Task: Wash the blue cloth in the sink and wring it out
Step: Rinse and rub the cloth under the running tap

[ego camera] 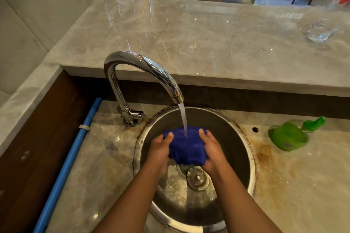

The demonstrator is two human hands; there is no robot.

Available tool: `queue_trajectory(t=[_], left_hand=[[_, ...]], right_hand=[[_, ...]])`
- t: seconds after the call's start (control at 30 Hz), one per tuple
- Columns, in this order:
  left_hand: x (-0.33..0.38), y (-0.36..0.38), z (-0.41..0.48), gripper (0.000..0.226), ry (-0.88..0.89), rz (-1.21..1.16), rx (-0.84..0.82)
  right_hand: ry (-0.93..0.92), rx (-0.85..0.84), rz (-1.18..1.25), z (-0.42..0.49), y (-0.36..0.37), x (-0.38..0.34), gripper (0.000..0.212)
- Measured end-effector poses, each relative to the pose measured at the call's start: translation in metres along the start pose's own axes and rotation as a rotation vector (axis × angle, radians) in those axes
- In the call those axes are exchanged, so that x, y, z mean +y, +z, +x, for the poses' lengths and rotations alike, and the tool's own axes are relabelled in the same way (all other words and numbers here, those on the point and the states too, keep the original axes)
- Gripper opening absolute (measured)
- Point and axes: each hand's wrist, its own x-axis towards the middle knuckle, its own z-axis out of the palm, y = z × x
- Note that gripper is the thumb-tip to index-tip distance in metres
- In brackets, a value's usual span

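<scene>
A bunched blue cloth (186, 146) is held over the round steel sink (244, 138). My left hand (161, 149) grips its left side and my right hand (212, 151) grips its right side, thumbs on top. A chrome tap (140, 66) curves over the bowl, and its water stream (183, 117) falls onto the top of the cloth. Below the cloth, the drain (198, 178) shows at the wet bottom of the sink.
A green bottle (290, 135) lies on its side on the stained counter to the right of the sink. A blue pipe (72, 159) runs along the left. A clear glass (320, 32) stands on the raised marble ledge (189, 43) behind.
</scene>
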Motion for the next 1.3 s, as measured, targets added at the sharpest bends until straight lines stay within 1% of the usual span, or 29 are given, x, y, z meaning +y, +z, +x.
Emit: queue_trajectory(t=[0.1,0.13,0.2,0.27,0.33,0.43,0.53,0.63,0.7,0.77,0.83,0.9,0.93,1.0,1.03,1.1,1.2,1.23,1.3], left_hand=[[-0.002,-0.001,-0.002,0.036,-0.158,-0.258,-0.112],[-0.005,-0.001,-0.003,0.04,-0.2,-0.307,-0.143],[-0.008,0.002,-0.005,0.045,-0.267,-0.348,-0.193],[-0.011,0.006,-0.008,0.05,-0.307,-0.385,-0.236],[-0.012,0.008,-0.008,0.051,-0.313,-0.379,-0.268],[0.0,0.006,-0.006,0.049,-0.267,-0.242,-0.263],[0.013,0.004,-0.002,0.037,-0.129,-0.158,-0.214],[0.02,0.007,-0.007,0.03,-0.026,-0.119,-0.19],[0.023,0.012,-0.011,0.029,0.04,-0.005,-0.119],[0.025,0.016,-0.014,0.03,0.11,0.13,-0.078],[0.029,0.017,-0.017,0.034,0.141,0.223,-0.119],[0.034,0.017,-0.021,0.04,0.129,0.234,-0.232],[0.035,0.016,-0.022,0.042,0.109,0.236,-0.291],[0.037,0.014,-0.023,0.04,0.082,0.259,-0.345],[0.037,0.014,-0.024,0.036,0.082,0.271,-0.324],[0.034,0.012,-0.021,0.032,0.085,0.284,-0.197],[0.03,0.007,-0.012,0.035,0.055,0.321,-0.021],[0.029,0.007,-0.011,0.032,0.039,0.327,0.005],[0.025,0.007,-0.005,0.027,0.042,0.35,0.036]], right_hand=[[0.002,-0.074,0.056,-0.005,0.003,-0.004,0.044],[-0.007,-0.093,0.04,-0.007,0.005,-0.004,0.044],[-0.038,-0.13,-0.021,-0.011,0.007,-0.005,0.038],[-0.075,-0.163,-0.107,-0.015,0.009,-0.005,0.038],[-0.121,-0.154,-0.197,-0.014,0.007,-0.006,0.039],[-0.185,-0.058,-0.351,-0.011,0.001,-0.013,0.031],[-0.171,-0.037,-0.391,-0.009,-0.004,-0.016,0.031],[-0.101,-0.054,-0.293,-0.006,-0.005,-0.009,0.037],[-0.021,-0.056,-0.219,-0.004,-0.006,-0.006,0.036],[0.097,-0.058,-0.082,-0.003,-0.007,-0.004,0.037],[0.212,-0.138,0.036,-0.002,-0.006,0.0,0.052],[0.268,-0.194,0.084,0.0,-0.007,0.005,0.065],[0.269,-0.194,0.088,0.001,-0.008,0.007,0.068],[0.255,-0.147,0.041,0.001,-0.006,0.006,0.067],[0.238,-0.107,-0.013,0.002,-0.003,0.004,0.065],[0.152,-0.027,-0.186,0.004,0.002,-0.001,0.057],[-0.04,0.085,-0.525,0.006,0.013,-0.005,0.031],[-0.093,0.117,-0.586,0.004,0.017,-0.006,0.028],[-0.212,0.172,-0.631,0.0,0.027,-0.009,0.031]])
